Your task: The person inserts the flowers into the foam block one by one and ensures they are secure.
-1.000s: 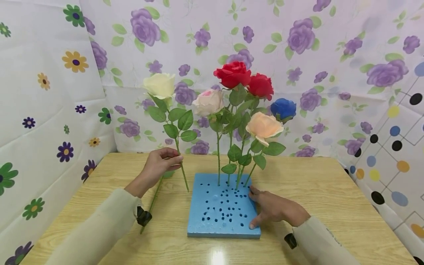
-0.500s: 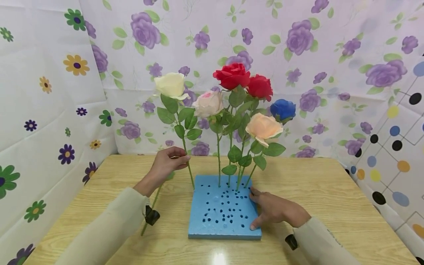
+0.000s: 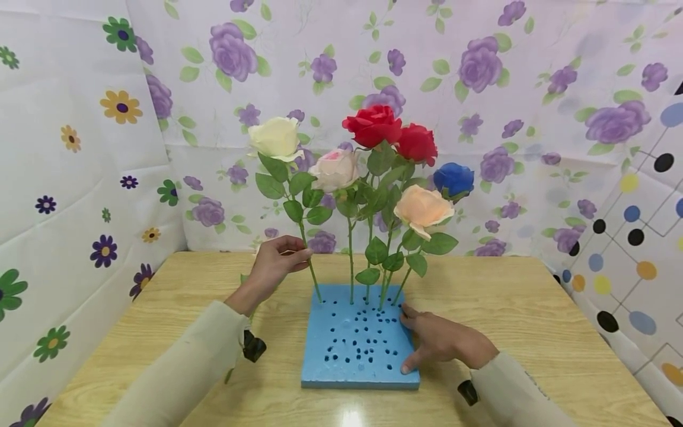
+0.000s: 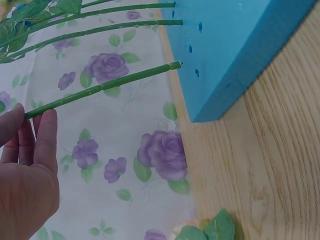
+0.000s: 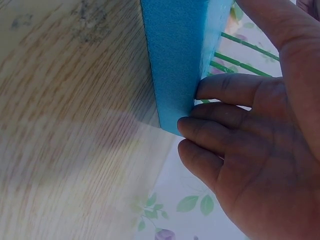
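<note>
My left hand (image 3: 274, 267) pinches the green stem of a cream rose (image 3: 274, 139) between thumb and fingertips. The stem's lower end is at the back left corner of a blue foam block (image 3: 341, 370) dotted with holes. In the left wrist view, the cut stem tip (image 4: 175, 65) shows close to the block's face; whether it touches I cannot tell. My right hand (image 3: 445, 338) rests against the block's right side, thumb near the front corner. In the right wrist view its fingers (image 5: 210, 132) lie along that side, loosely extended.
Standing in the block are a pale pink rose (image 3: 335, 170), two red roses (image 3: 372, 126), a peach rose (image 3: 424, 209) and a blue rose (image 3: 453, 179). Another stem (image 3: 229, 375) lies on the wooden table (image 3: 507, 296), mostly behind my left arm. Patterned cloth surrounds the table.
My left hand has carried the cream rose rightward, and its stem end has come from beside the block to over its back left corner. The right hand has stayed in place.
</note>
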{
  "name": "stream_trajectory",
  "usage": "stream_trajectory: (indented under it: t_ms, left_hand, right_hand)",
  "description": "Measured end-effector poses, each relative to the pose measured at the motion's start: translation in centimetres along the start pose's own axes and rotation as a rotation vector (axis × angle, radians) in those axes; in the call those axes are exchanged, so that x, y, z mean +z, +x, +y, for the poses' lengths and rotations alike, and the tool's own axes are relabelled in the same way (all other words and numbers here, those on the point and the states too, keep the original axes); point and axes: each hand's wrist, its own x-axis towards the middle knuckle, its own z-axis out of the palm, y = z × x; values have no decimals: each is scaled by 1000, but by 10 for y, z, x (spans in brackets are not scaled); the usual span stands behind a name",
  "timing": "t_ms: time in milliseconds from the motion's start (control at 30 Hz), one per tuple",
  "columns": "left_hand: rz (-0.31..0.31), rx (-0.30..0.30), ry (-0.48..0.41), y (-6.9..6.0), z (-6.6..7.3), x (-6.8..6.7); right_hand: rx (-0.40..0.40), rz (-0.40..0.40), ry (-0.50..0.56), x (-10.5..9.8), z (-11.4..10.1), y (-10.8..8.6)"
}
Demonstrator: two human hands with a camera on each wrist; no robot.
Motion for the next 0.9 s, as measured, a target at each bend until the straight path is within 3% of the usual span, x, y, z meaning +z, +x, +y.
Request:
stream_trajectory:
  t_ms: [700,900]
  left_hand:
    - [-11,17,29,8,-6,16]
    - [0,20,-3,10,-9,22]
  right_hand:
    - [3,0,-25,1,-2,1]
    - [16,-3,-19,2,-2,1]
